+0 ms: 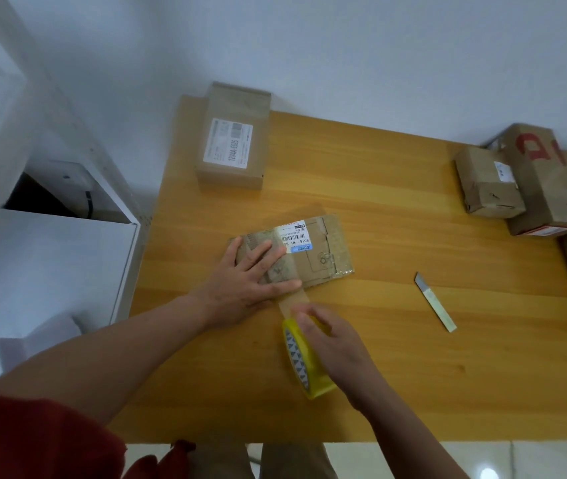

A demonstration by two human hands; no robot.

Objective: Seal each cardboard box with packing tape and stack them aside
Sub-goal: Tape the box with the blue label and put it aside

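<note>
Red fabric sleeve (pixel 26 440) sits nearest. Right hand (pixel 332 344) curls round a yellow roll of clear packing tape (pixel 304 366), its strip stretched to a flat brown cardboard box (pixel 313 254) mid-way across the wooden table (pixel 413 375). Left hand (pixel 244 281) presses the box, fingers spread flat.

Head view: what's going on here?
A person is taping a flat cardboard box on the table. The left hand presses on it, and the right hand grips the yellow tape roll, with a strip stretched from roll to box. A cutter blade lies to the right; a labelled box sits far left, a pile of boxes at the right edge.
</note>
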